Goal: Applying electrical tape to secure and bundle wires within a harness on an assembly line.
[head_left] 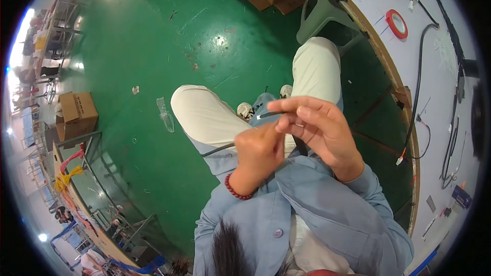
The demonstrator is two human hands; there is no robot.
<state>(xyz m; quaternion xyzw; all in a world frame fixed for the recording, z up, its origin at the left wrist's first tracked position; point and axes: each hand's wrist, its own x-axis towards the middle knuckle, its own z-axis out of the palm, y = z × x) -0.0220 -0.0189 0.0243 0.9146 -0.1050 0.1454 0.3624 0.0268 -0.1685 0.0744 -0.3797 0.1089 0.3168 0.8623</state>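
Observation:
My left hand (260, 147), with a string of red beads at its wrist, is closed round a thin black cable (219, 150). The cable sticks out on the left side of the fist, above my thigh. My right hand (325, 133) meets the left over my lap, its index finger stretched out. Between its fingers is a dark cable end (271, 115) with a small pale tip. Another black length (300, 146) hangs below the right hand. The fingers hide how these parts join.
On my right stands a white worktable (373, 0) with red tape (397, 24) and several black cables (420, 79). A pale green stool (327, 15) is beside it. A cardboard box (77, 114) and a clear plastic piece (164, 115) are at left.

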